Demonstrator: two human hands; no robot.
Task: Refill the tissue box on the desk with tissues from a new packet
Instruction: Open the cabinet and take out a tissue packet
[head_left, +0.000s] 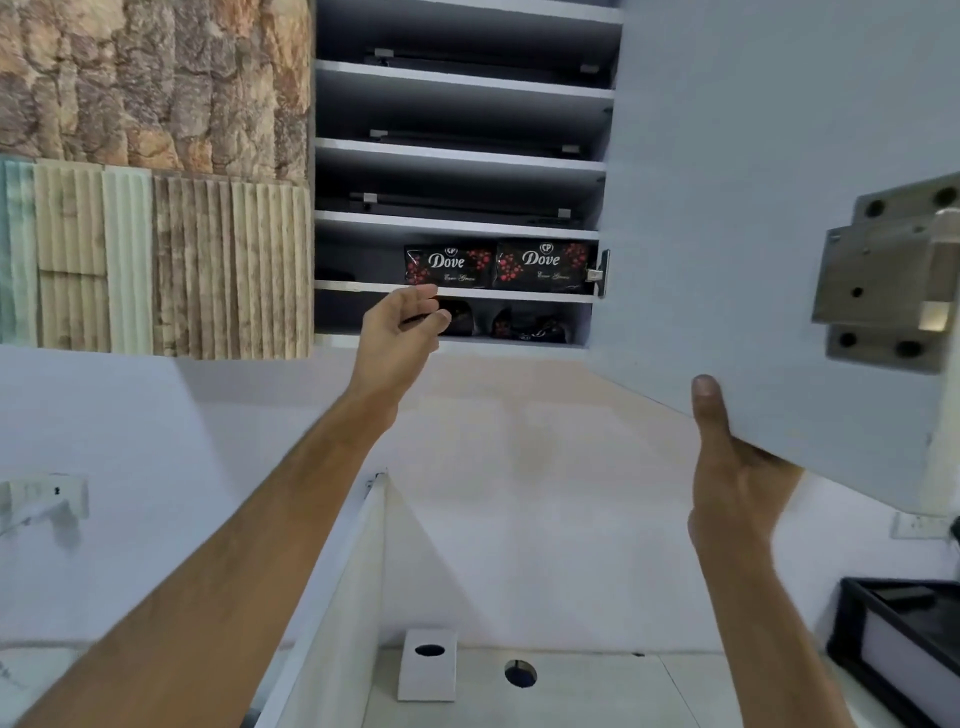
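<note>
tissue box (427, 665), white cuboid with an oval slot, stands upright far below glossy black tissue packets (448, 265); left hand (400, 327) fingers loosely spread beneath them; right hand (737, 483) pinches the smooth door (753, 208)

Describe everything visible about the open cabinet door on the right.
The pale grey, flat-panel cabinet door stands swung open toward the camera, its inner face showing. It looks like smooth laminated board. A silver metal lock box with dark screw holes is mounted near its outer edge. The right hand grips its lower edge, thumb laid up on the inner face. Nothing else touches it.
</note>
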